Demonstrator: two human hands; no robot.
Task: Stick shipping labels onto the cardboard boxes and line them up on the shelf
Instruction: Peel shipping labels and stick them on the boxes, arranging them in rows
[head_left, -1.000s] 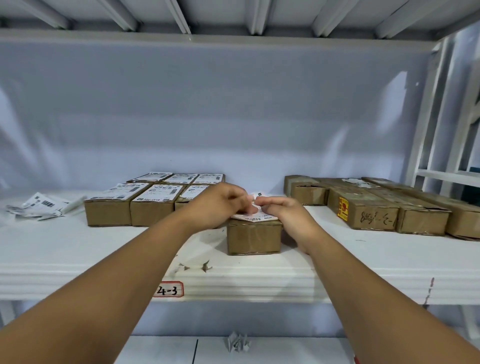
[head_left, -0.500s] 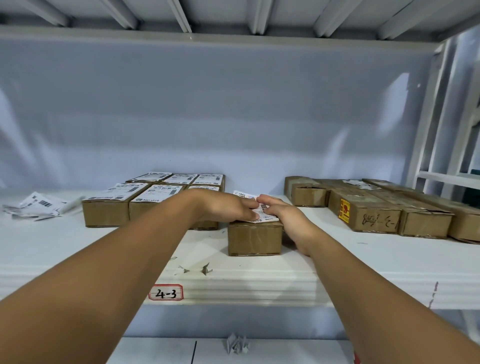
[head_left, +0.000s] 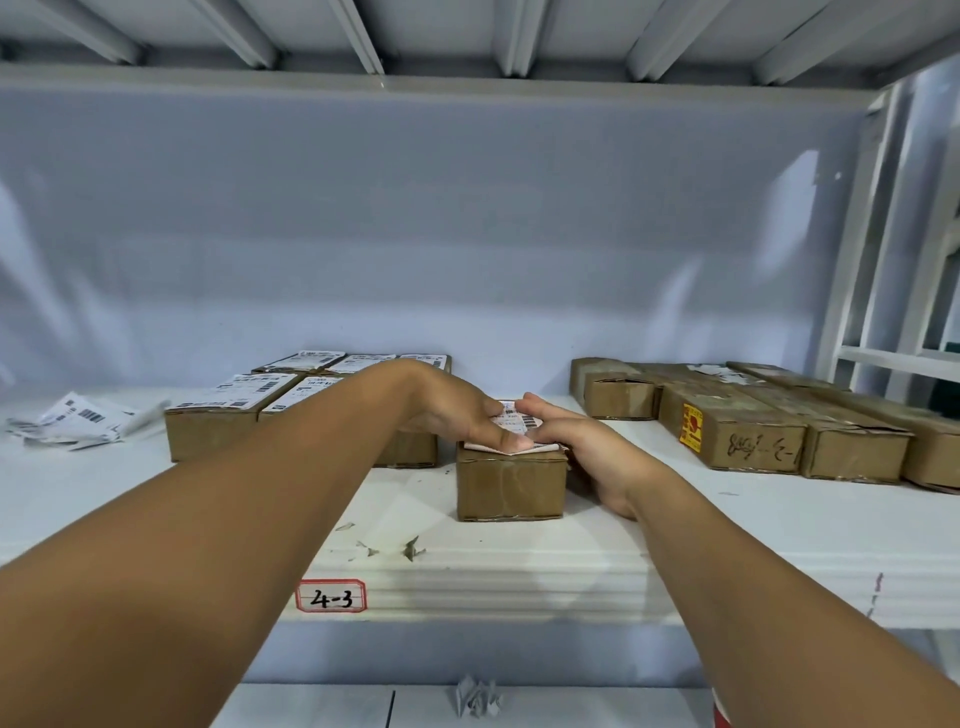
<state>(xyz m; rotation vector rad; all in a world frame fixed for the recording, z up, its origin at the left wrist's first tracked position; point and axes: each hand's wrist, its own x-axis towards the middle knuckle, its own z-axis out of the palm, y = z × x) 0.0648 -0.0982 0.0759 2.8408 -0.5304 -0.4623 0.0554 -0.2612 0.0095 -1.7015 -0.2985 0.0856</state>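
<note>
1. A second ago both hands pinched the white printed shipping label (head_left: 521, 417) just above the small brown cardboard box (head_left: 511, 483). Now the label lies on the box's top.
2. The left hand (head_left: 457, 410) has gone from a pinch to a flat press. Its fingers are straight and lie on the label, with the fingertips near the front edge.
3. The right hand (head_left: 587, 447) has also let go of its pinch. Its fingers lie fairly straight on the label's right edge and its palm is against the box's right side. It grips nothing.
4. The box has not moved. It stands alone near the front of the white shelf board (head_left: 675, 519), between the two groups of boxes.
5. Labelled brown boxes (head_left: 208, 431) on the left: six, in two rows of three. The left forearm partly covers the front row.
6. Long unlabelled brown boxes (head_left: 852, 457) on the right: four front faces show. One carries a yellow-and-red sticker (head_left: 692, 426) and handwriting.
7. One loose heap of white label sheets (head_left: 72, 421) lies at the far left of the shelf. I cannot tell how many sheets are in it.
8. One red-bordered shelf tag (head_left: 331, 596) reads "4-3". A few small paper scraps (head_left: 410, 548) lie above it, and one crumpled white paper (head_left: 475, 696) lies on the level below.
</note>
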